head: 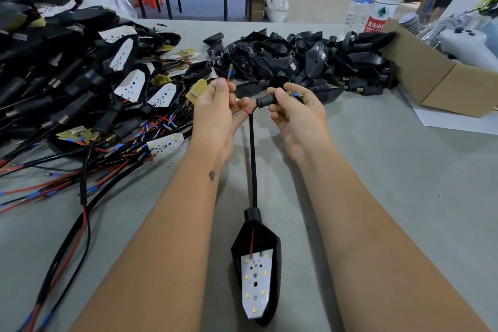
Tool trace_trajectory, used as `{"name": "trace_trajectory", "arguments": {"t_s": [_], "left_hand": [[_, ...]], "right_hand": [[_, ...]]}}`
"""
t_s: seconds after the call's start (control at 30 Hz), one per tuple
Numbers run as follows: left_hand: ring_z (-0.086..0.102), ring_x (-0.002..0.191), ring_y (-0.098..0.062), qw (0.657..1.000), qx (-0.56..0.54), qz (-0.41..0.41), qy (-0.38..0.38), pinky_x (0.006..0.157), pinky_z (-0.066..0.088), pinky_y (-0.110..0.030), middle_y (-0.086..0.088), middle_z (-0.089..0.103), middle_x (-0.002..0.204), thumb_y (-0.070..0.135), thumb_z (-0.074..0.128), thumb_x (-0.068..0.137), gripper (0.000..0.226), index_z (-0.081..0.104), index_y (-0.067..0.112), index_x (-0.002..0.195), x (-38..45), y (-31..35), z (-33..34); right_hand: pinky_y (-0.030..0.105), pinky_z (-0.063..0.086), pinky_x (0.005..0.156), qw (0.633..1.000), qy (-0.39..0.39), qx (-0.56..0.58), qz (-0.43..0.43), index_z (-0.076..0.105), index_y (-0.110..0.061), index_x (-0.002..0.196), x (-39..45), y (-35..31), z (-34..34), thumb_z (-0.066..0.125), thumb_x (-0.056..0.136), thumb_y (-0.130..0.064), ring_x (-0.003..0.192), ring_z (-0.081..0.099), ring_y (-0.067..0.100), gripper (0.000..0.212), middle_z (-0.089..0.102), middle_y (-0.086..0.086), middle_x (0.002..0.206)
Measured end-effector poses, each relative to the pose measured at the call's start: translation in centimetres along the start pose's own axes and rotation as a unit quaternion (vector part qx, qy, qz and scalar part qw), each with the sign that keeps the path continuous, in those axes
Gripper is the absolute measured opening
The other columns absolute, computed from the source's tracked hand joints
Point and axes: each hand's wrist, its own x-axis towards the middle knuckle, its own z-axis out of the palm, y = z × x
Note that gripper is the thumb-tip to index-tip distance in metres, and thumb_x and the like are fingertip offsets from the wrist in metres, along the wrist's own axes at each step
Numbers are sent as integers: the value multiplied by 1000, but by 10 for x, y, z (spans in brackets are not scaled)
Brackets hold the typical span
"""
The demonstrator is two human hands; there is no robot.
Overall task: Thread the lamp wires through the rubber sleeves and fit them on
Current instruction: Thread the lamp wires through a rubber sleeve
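Note:
A black lamp head (256, 264) with a white LED board lies near me on the grey table, its black cable (252, 159) running up to my hands. My right hand (296, 113) grips a black rubber sleeve (265, 101); a blue-tipped wire end (296, 94) sticks out of the sleeve's far side past a brass thread. My left hand (218, 110) pinches the red wire (240, 109), whose blue and brass tip (230, 73) points up above my fingers. The red wire loops between both hands.
A heap of wired lamp heads and loose red and black wires (80, 105) fills the left. A pile of black sleeves and housings (301, 59) lies behind my hands. A cardboard box (436, 83) and two water bottles (377, 0) stand at right.

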Motion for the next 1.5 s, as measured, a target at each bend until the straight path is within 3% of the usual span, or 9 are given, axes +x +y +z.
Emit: {"name": "trace_trajectory", "arguments": {"t_s": [0.17,0.33,0.47,0.73,0.87,0.93,1.2,1.33,1.5], "left_hand": [[65,65,-3,979,189,76,20,70,57,-28,12,56,59,25,50,102,20,62,23,86,2,-1,-8],[54,63,-8,932,334,141,15,73,52,-36,9,61,66,23,61,95,16,68,23,81,8,-5,-17],[49,48,6,915,379,139,1,57,41,-13,16,59,60,26,63,93,15,71,23,81,8,-7,-19],[48,47,8,912,384,141,-29,55,38,-9,16,57,56,26,62,94,23,63,32,73,4,-5,-16],[50,57,3,913,382,135,-39,69,48,-22,13,61,67,28,61,95,20,65,31,76,3,-4,-15],[49,57,1,912,386,132,-44,66,46,-22,12,59,65,28,60,95,21,65,31,75,3,-4,-15],[54,62,-5,914,383,134,0,64,43,-24,10,63,66,32,64,93,23,67,30,70,2,-6,-16],[52,56,5,913,380,148,23,59,40,-13,11,63,66,32,62,94,23,66,29,72,3,-8,-15],[55,72,4,912,381,150,19,65,39,-7,15,62,78,29,60,96,22,66,25,75,4,-11,-11]], "right_hand": [[18,50,54,1000,23,13,-12,51,-1,109,1,-1,0,60,92,4,52,59,10,21,70,10,82],[18,50,56,999,23,46,-8,52,-2,106,1,-1,0,59,93,3,56,58,12,16,69,10,82],[17,50,53,996,13,84,9,54,-6,96,1,-2,0,58,93,3,55,57,11,11,66,10,83],[16,49,52,996,2,79,29,57,-9,89,2,-3,-3,60,92,1,52,58,9,11,66,7,77],[16,48,52,998,-2,54,29,57,-8,90,2,-2,-4,61,92,-1,51,57,7,9,64,8,78],[17,49,54,999,-7,36,22,57,-9,91,2,-2,-4,61,92,-1,53,58,7,9,65,9,82],[18,51,57,999,-25,28,10,55,-10,94,-1,-1,-3,63,91,1,56,61,9,13,71,3,73],[18,51,56,999,-23,30,23,56,-7,92,-2,-1,-2,66,89,-1,57,62,10,13,66,3,68],[16,50,54,999,-17,38,26,54,-9,88,-2,-1,-3,67,89,-2,55,61,8,14,63,3,68]]}}
